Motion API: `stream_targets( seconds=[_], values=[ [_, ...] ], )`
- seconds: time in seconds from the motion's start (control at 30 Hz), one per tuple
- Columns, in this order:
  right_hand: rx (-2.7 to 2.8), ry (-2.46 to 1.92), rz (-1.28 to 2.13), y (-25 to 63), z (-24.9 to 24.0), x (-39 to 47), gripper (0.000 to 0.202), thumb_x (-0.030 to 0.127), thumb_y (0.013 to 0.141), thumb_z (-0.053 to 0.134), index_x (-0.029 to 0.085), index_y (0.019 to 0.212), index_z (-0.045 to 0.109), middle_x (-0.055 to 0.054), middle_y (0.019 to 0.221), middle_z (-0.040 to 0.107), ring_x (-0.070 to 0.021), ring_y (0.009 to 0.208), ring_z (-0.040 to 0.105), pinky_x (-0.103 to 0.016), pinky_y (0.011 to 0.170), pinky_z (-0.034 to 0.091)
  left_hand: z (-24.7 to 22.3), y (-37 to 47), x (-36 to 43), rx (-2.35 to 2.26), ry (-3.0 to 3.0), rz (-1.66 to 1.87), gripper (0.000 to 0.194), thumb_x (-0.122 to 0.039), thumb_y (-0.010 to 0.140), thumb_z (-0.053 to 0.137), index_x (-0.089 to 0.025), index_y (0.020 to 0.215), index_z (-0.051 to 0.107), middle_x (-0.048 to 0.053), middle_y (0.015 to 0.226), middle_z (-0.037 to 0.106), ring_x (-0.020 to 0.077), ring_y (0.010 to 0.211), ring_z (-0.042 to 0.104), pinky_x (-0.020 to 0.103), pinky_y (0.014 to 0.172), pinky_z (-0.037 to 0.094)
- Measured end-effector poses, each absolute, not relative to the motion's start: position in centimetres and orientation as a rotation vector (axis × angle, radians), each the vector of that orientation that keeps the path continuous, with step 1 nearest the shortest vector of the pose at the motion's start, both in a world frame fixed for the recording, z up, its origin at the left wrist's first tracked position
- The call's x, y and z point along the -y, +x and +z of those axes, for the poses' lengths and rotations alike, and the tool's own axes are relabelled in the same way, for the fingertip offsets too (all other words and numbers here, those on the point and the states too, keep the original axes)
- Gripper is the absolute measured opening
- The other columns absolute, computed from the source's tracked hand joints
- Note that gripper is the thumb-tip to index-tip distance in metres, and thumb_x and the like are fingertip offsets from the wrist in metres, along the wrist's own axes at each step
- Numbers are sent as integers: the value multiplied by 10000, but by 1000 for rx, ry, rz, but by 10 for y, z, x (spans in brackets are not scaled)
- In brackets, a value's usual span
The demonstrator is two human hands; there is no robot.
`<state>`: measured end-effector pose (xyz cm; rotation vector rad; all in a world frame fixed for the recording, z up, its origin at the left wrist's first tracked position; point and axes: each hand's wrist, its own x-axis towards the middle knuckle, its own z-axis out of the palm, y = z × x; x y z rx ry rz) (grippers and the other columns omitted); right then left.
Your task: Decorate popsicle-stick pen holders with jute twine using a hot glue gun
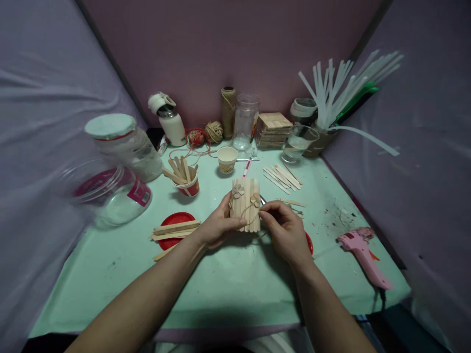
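Observation:
My left hand (215, 226) grips an upright craft-stick holder (251, 208) by its left side, with the thumb across the lower front. Two small flower shapes decorate its front, a greyish one at upper left and a tan one at right. A thin piece of twine (247, 211) curves over the front below the flowers. At the right edge, my right hand (285, 230) is closed, thumb and forefinger pinching the end of this twine. The back and inside of the holder are hidden.
A pink glue gun (362, 255) lies at right. Craft sticks rest on a red lid (177, 217), in a paper cup (188, 186) and in a loose pile (282, 177). Jars (121, 147), twine rolls (228, 113) and a glass of water (296, 147) stand farther back.

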<state>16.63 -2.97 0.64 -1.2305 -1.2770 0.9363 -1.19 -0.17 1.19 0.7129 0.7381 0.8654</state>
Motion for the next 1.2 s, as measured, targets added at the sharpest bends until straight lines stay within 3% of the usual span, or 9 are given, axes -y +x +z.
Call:
stream_targets(
  seconds=[0.2,0.5,0.83,1.2],
  values=[
    [1268,-1241,952,166,9,30,71,296,846,681,226,841,676,3,814,665,-154,747,603,-282,689,464,13,-12,2,-730,660,844,876,-161,579,864,-258,1370,501,105,1287,670,288,1102,664,371,869,557],
    [1279,-1252,898,167,7,30,66,295,848,677,229,843,675,-3,828,668,-164,778,607,-297,725,467,12,-16,0,-690,546,838,593,-185,676,800,-234,1227,589,80,1200,684,269,1029,667,532,930,553],
    [1206,-1232,914,165,9,31,56,274,831,703,233,858,676,2,822,689,-162,775,629,-296,731,491,7,-19,-2,-582,559,753,625,-209,674,816,-229,1266,615,96,1234,676,251,1000,661,454,865,587],
    [1246,-1237,920,166,10,32,61,287,855,676,230,876,670,-10,842,689,-168,792,637,-296,732,506,9,-19,-2,-573,534,772,656,-213,655,842,-232,1269,612,95,1257,658,269,1062,642,494,891,585]
  ],
)
